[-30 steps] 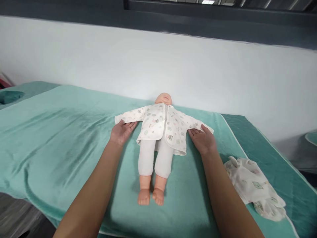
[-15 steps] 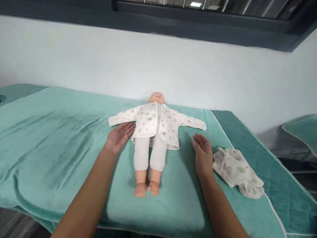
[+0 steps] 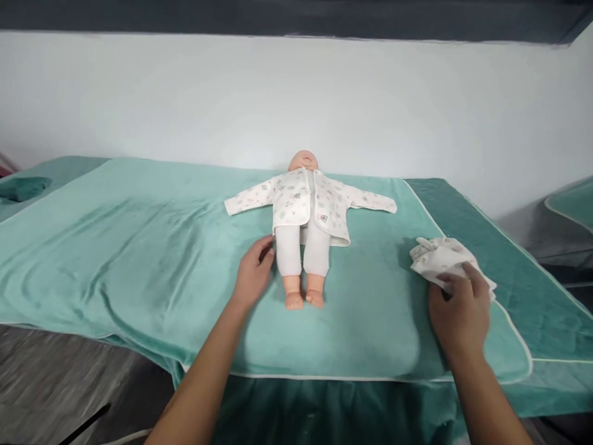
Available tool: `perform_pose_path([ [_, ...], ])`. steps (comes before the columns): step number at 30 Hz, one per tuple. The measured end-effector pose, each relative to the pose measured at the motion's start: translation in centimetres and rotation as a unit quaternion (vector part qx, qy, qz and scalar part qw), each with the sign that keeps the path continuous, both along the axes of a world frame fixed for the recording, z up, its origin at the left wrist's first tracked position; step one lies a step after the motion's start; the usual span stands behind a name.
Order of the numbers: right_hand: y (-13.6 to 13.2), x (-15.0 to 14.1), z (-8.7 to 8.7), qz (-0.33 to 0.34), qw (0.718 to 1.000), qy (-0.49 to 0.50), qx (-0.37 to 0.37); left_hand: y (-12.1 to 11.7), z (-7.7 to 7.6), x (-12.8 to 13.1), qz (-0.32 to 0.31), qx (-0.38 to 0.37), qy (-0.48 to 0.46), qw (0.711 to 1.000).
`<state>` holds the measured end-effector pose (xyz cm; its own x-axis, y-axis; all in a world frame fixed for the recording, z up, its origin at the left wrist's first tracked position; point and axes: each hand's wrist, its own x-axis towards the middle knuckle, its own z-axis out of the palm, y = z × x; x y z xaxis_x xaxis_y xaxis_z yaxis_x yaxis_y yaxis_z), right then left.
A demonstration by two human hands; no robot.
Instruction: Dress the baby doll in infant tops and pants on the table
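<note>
A baby doll (image 3: 316, 247) lies on its back, wearing white leggings and a white printed jacket (image 3: 291, 201). The jacket hangs unfastened down the front, and its sleeves stretch out to both sides. Beside the doll's leg, just below the jacket hem, is my left hand (image 3: 254, 269), its fingers loosely bent and apart, holding nothing. Over to the right, my right hand (image 3: 463, 309) grips the near side of a bunched printed baby garment (image 3: 440, 254). Part of that garment is hidden under my fingers.
A green plush blanket (image 3: 139, 247) with a pale edge covers the bed, wrinkled on the left. Darker green quilted cover (image 3: 500, 278) shows at the right. A white wall (image 3: 185, 99) rises directly behind the doll's head.
My right hand has moved right, from beside the doll onto the bunched garment, and closed on it. My left hand has turned over and come down beside the doll's leg. The view has shifted.
</note>
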<state>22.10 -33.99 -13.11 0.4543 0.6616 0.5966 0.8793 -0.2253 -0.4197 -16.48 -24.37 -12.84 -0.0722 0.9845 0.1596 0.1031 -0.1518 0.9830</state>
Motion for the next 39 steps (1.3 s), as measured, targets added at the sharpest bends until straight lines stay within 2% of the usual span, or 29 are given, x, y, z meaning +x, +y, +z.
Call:
perform_pose_path([
  [4,2.3,-0.6,2.6,-0.044,0.988,0.149,0.001,-2.6,-0.5,-0.5,-0.003,0.015,0.036,0.999],
  [6,2.9,-2.2,4.0,0.007,0.966,0.253,0.042,-3.7,-0.5,-0.5,-0.012,0.002,0.016,1.0],
  [8,3.2,-4.5,5.5,0.106,0.919,0.369,0.091,-4.9,-0.2,-0.3,-0.026,-0.009,-0.005,1.0],
  [10,3.2,-7.2,7.2,0.201,0.849,0.473,0.125,-6.1,0.5,0.0,-0.041,-0.02,-0.017,0.999],
  [13,2.8,-11.2,10.3,0.295,0.768,0.552,0.136,-7.7,2.7,0.5,-0.056,-0.031,-0.038,0.997],
  [15,2.4,-13.5,12.2,0.346,0.735,0.574,0.104,-8.5,4.6,0.8,-0.084,-0.026,-0.071,0.994],
  [18,1.9,-16.5,14.4,0.392,0.693,0.604,0.038,-9.2,7.3,1.2,-0.165,-0.018,-0.136,0.977],
  [21,1.4,-18.7,15.3,0.435,0.64,0.633,-0.004,-9.9,8.7,1.4,-0.222,-0.006,-0.184,0.957],
  [24,0.9,-19.8,15.1,0.493,0.605,0.625,-0.025,-10.8,9.1,1.3,-0.247,-0.001,-0.201,0.948],
  [26,0.6,-20.0,14.7,0.541,0.602,0.585,-0.048,-11.3,9.2,1.3,-0.231,-0.024,-0.185,0.955],
  [28,0.3,-19.8,14.5,0.592,0.615,0.516,-0.075,-11.3,9.5,1.2,-0.181,-0.055,-0.162,0.968],
  [32,-0.4,-19.5,15.3,0.658,0.681,0.293,-0.129,-10.5,11.2,0.8,-0.095,-0.058,-0.16,0.981],
  [35,-0.7,-19.9,16.2,0.645,0.744,0.132,-0.113,-9.8,13.5,0.0,-0.089,-0.046,-0.187,0.977],
  [37,-0.5,-20.4,16.7,0.612,0.784,0.078,-0.071,-9.7,15.1,-0.5,-0.108,-0.036,-0.197,0.974],
  [39,-0.1,-20.8,17.4,0.587,0.808,0.051,-0.026,-9.9,16.5,-0.8,-0.147,-0.025,-0.178,0.973],
])
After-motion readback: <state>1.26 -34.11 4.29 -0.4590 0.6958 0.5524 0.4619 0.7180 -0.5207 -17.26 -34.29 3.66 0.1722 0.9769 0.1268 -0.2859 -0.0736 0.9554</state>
